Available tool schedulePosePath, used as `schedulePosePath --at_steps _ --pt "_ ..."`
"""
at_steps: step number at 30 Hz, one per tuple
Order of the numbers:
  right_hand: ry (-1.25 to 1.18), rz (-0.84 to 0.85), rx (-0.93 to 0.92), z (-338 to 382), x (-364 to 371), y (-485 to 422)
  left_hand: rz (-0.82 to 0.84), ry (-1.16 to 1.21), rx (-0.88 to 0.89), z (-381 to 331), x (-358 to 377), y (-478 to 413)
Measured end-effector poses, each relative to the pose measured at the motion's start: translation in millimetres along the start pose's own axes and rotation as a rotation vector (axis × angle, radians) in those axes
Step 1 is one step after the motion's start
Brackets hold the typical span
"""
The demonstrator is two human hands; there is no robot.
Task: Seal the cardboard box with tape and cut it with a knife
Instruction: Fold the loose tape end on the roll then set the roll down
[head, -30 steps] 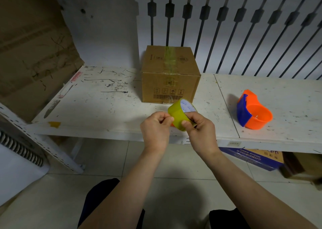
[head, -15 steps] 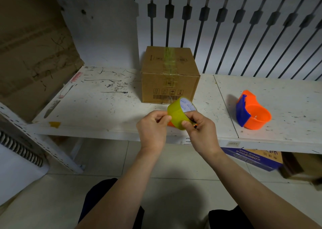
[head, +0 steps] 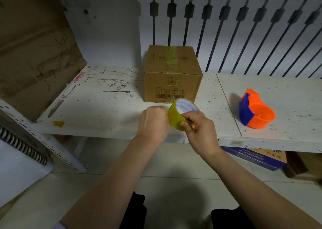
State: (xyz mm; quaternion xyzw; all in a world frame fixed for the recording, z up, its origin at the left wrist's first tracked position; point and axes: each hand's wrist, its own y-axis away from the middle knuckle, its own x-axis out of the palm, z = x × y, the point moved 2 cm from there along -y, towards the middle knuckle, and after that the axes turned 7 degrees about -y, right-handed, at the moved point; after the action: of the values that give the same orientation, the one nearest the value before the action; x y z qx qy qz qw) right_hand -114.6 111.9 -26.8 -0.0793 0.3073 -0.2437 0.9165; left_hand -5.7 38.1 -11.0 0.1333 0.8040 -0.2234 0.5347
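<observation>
Clamping the tape roll (head: pixel 177 114), both grips, left hand (head: pixel 153 122), right hand (head: pixel 200 129), before the cardboard box (head: pixel 172 75).

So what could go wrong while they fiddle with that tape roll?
The left hand is pinching at the edge of the yellow tape roll, which the right hand holds in the air. The free end could tear into a sliver or stick back down. The cardboard box already carries a wrinkled tape strip, so a new strip might crease over it.

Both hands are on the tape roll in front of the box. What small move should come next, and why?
Probably peel a free end loose: the left hand pinches at the edge of the yellow-green tape roll, which the right hand steadies, and no strip yet reaches the cardboard box.
</observation>
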Motion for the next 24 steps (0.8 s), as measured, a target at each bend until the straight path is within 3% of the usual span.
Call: schedulePosePath --at_steps 6,15,20,24 --pt "-0.003 -0.022 -0.013 2.9 -2.6 2.4 0.019 -0.139 0.138 -3.0 0.7 0.0" --pt "0.037 -0.031 -0.036 9.0 -3.6 -0.7 -0.073 -0.033 0.14 -2.2 -4.2 -1.1" --pt "-0.016 -0.055 0.025 3.6 -4.1 -3.4 -0.239 0.227 0.037 1.7 -0.9 3.6" --pt "-0.192 -0.075 0.151 5.2 -2.6 -2.7 -0.178 0.535 -0.13 4.3 6.6 9.9"
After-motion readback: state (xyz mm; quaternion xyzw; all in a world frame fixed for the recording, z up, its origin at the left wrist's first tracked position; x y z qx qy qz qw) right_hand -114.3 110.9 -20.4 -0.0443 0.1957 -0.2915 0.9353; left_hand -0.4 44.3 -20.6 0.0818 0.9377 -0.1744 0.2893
